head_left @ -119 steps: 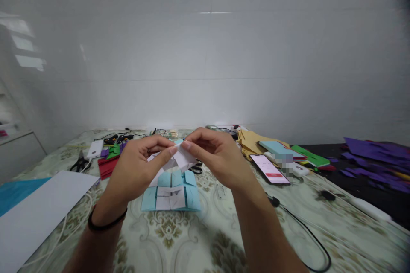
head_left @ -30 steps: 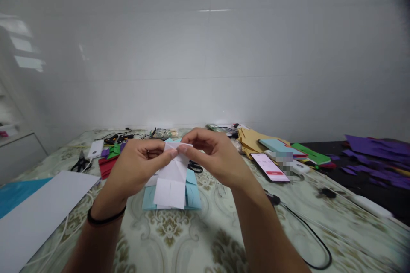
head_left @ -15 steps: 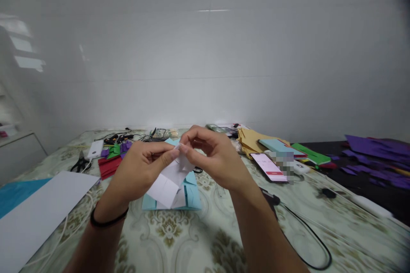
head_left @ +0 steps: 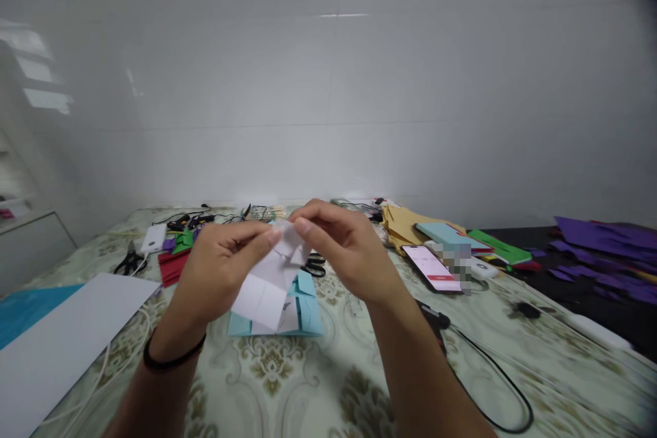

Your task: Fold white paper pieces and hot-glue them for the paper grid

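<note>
A creased piece of white paper (head_left: 264,287) hangs between both hands over the middle of the table. My left hand (head_left: 220,267) pinches its upper left edge between thumb and fingers. My right hand (head_left: 349,246) grips the upper right corner, thumb against the curled index finger. Beneath the paper lies a folded light-blue paper piece (head_left: 309,308) with slits or flaps, partly hidden by the white paper. Black scissor handles (head_left: 315,265) show just left of my right wrist, behind the paper.
A large white sheet (head_left: 76,349) and blue sheet (head_left: 35,308) lie left, near red papers (head_left: 172,267) and black scissors (head_left: 130,261). Right are a phone (head_left: 432,268), yellow papers (head_left: 403,224), a glue gun (head_left: 434,315) with a black cord, and purple papers (head_left: 606,253) on a dark surface.
My thumbs have moved slightly apart at the paper's top edge. The white paper is more spread out and flatter to the view, and more of the scissor handles shows.
</note>
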Motion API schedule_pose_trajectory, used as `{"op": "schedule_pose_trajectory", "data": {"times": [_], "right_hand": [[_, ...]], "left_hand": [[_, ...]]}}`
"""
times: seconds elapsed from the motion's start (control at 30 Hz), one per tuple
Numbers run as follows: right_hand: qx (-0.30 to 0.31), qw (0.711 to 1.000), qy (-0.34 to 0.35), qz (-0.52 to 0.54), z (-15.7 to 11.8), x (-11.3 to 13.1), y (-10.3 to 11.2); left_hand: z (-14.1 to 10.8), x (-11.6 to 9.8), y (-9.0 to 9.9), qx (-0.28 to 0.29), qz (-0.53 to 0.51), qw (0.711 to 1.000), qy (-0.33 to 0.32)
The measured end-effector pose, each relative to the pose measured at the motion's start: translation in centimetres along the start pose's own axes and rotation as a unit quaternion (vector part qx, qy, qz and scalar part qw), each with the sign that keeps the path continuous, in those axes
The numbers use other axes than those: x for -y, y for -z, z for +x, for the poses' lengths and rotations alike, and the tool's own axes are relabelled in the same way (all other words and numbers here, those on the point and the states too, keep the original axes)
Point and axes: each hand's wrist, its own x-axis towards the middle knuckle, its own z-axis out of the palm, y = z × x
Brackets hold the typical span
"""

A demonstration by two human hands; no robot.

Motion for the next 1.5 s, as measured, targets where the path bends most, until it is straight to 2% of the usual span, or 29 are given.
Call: {"op": "schedule_pose_trajectory", "data": {"times": [0.07,0.13,0.33,0.53,0.8,1.03,1.17,1.3,1.43,1.5], "right_hand": [[-0.004,0.999,-0.029,0.02,0.04,-0.12,0.21],[-0.006,0.998,-0.052,0.027,0.06,-0.21,0.37],[-0.017,0.998,-0.064,0.009,-0.06,-0.24,0.38],[-0.003,0.999,-0.041,-0.011,-0.17,-0.02,0.23],[-0.018,0.999,-0.043,0.0,-0.12,-0.16,0.25],[0.029,0.997,-0.047,-0.06,-0.02,0.46,0.36],[0.02,0.995,-0.038,-0.087,-0.05,0.6,0.33],[0.0,0.999,-0.043,-0.024,-0.01,0.09,0.05],[-0.002,0.998,-0.054,0.029,0.03,-0.1,-0.22],[0.005,0.998,-0.054,0.032,0.04,0.0,-0.16]], "left_hand": [[-0.03,-0.05,-0.04,-0.055,-0.017,0.998,0.007],[-0.03,-0.03,-0.12,-0.071,-0.035,0.997,0.014],[0.25,0.13,-0.26,-0.021,-0.059,0.997,0.053],[0.37,0.16,-0.29,0.018,-0.037,0.998,0.05],[0.38,0.38,-0.26,0.017,-0.002,0.999,0.032],[0.34,0.53,-0.37,-0.051,-0.02,0.998,0.042],[0.32,0.66,-0.02,-0.022,-0.02,0.998,0.056],[0.31,0.71,0.23,-0.008,-0.01,0.999,0.051],[0.38,0.56,0.07,0.069,0.0,0.997,0.043],[0.42,0.51,-0.06,0.079,0.008,0.996,0.035]]}}
